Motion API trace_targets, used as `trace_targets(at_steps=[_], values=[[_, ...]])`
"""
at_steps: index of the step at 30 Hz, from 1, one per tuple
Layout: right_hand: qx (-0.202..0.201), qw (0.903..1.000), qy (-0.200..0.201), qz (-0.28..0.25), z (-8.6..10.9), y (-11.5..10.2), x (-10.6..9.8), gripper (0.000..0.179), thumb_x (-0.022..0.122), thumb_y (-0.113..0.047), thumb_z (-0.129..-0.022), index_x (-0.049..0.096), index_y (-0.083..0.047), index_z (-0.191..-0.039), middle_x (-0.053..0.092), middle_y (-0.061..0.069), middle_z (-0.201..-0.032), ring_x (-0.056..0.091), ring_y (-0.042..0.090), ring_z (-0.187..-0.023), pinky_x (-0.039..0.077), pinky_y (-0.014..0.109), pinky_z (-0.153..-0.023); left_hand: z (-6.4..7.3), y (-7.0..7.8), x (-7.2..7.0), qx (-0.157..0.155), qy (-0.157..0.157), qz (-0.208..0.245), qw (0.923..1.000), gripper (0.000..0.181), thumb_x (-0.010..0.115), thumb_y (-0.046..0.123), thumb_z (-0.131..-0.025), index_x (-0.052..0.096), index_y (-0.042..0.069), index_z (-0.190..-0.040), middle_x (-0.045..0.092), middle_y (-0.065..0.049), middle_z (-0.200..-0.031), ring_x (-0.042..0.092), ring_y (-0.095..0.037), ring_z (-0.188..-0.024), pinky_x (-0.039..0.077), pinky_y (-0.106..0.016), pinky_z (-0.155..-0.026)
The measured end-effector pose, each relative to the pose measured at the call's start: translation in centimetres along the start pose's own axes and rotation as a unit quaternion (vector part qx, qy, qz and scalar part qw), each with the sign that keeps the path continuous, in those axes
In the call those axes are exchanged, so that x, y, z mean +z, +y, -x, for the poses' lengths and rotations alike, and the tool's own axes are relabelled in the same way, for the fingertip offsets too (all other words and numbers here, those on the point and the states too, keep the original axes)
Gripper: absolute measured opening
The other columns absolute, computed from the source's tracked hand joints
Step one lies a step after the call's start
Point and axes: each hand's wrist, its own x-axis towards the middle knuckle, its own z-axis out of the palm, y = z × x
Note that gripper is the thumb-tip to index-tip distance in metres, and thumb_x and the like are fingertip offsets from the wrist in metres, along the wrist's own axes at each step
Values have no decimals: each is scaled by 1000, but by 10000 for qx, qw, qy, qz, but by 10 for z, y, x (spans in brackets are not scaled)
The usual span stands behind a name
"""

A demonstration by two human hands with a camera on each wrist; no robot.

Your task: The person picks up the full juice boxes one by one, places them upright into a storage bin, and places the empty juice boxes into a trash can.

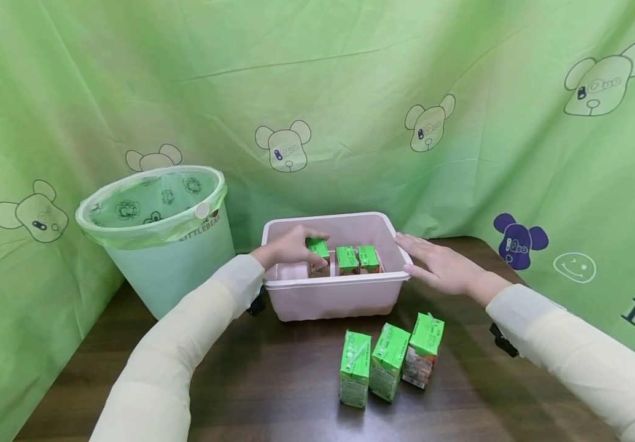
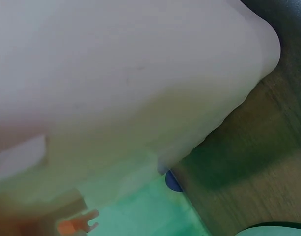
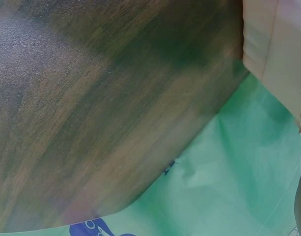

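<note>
My left hand [image 1: 293, 245] reaches over the near-left rim of a pale pink plastic bin [image 1: 339, 301]. Between its thumb and fingers it grips a green-topped drink carton [image 1: 318, 248] inside the bin. To the right of that carton, two more drink cartons [image 1: 347, 259] stand side by side in the bin. My right hand [image 1: 443, 265], fingers straight, touches the bin's right rim and holds nothing. The bin's wall [image 2: 140, 73] fills most of the left wrist view, blurred. In the right wrist view a corner of the bin [image 3: 278, 39] shows at upper right.
In front of the bin, three drink cartons [image 1: 389, 362] stand in a slanted row on the dark wooden table [image 1: 262, 393]. A lined mint-green trash can [image 1: 185, 270] stands at left. Green printed cloth [image 1: 350, 73] hangs behind and at both sides.
</note>
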Motion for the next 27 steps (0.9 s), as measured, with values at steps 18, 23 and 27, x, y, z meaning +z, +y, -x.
trace_targets(at_steps=[18,23,27], values=[[-51,10000,13,34,-1,1,1,63,50,-33,-102,28,-2,-152,30,21,-154,26,37,-141,28,56,-109,-7,-4,8,-97,-294,-163,9994,69,84,17,-77,54,3,-137,55,-5,-138,43,-15,-132,41,-30,-103],[-14,10000,21,3,-1,0,0,63,51,-33,-101,28,-3,-152,30,20,-154,26,37,-141,27,56,-109,-8,-5,8,-115,-227,37,9997,68,84,16,-76,55,3,-136,56,-4,-137,54,-13,-114,46,-27,-92],[-2,10000,24,-19,0,-1,0,63,51,-33,-101,28,-2,-152,29,20,-154,26,38,-141,27,57,-109,-9,-7,8,-168,-176,190,9995,68,85,14,-75,56,3,-135,57,-6,-136,54,-13,-89,46,-25,-82]])
